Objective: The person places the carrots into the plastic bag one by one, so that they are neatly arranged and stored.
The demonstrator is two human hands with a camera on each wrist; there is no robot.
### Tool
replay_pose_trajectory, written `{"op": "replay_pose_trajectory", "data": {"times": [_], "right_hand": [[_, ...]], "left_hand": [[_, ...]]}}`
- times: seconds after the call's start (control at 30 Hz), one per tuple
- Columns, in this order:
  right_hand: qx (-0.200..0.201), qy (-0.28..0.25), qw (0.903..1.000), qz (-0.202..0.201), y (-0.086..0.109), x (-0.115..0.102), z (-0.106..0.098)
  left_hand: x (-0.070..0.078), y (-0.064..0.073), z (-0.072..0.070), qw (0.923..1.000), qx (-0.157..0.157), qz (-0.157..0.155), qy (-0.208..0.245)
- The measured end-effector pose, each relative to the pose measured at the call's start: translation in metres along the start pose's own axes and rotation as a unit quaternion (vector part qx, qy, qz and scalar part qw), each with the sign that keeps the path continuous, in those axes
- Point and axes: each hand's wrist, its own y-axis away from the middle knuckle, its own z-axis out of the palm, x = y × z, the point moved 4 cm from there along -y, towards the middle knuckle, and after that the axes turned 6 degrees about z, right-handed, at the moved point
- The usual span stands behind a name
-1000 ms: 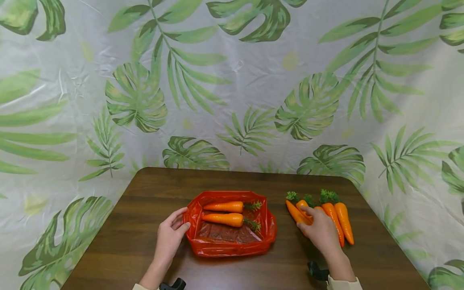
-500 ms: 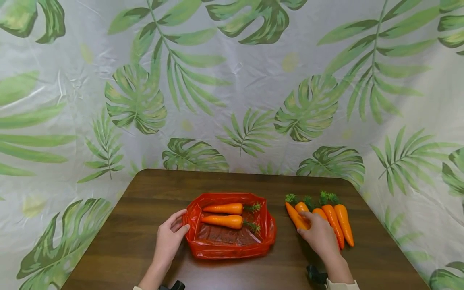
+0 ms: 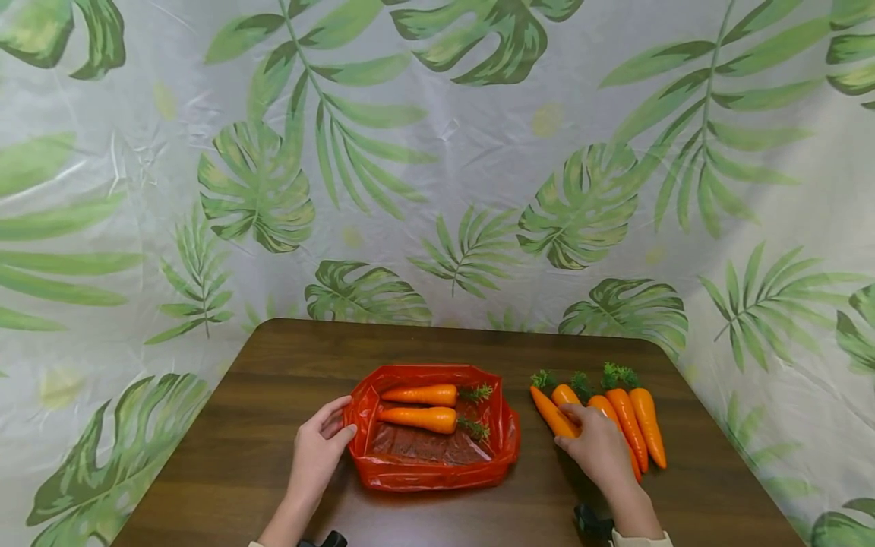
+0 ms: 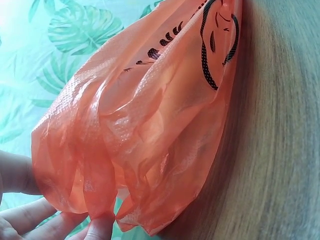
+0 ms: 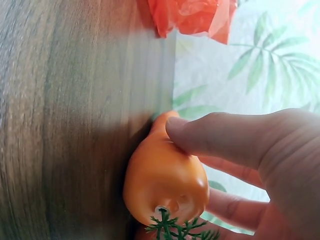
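Note:
A red plastic bag (image 3: 437, 480) lies on the table with its mouth spread and rim folded out. Inside it are two orange carrots (image 3: 420, 394) with green tops. My left hand (image 3: 317, 441) holds the left edge of the bag; the left wrist view shows thumb and fingers at the gathered plastic (image 4: 150, 115). Right of the bag, my right hand (image 3: 598, 448) pinches the leftmost carrot (image 3: 549, 414) of a loose row. In the right wrist view the thumb presses that carrot (image 5: 162, 175), its broad end and green fronds towards the camera. The hand hides part of the row.
Several more carrots (image 3: 647, 422) lie beside my right hand, most of their leafy tops (image 3: 618, 374) at the far side. The dark wooden table (image 3: 307, 346) ends at a leaf-printed curtain (image 3: 437, 167). Each wrist wears a black camera mount (image 3: 591, 524).
My right hand and the leftmost carrot have shifted a little to the left, away from the others. The left hand stays at the bag.

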Motion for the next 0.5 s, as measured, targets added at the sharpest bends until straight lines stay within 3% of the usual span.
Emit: {"op": "replay_pose_trajectory", "data": {"times": [0.5], "right_hand": [[-0.020,0.001,0.9998,-0.004,0.0017,-0.0056,0.0033]], "left_hand": [[-0.0032,-0.0010,-0.0011,0.9998,0.003,-0.018,-0.005]]}}
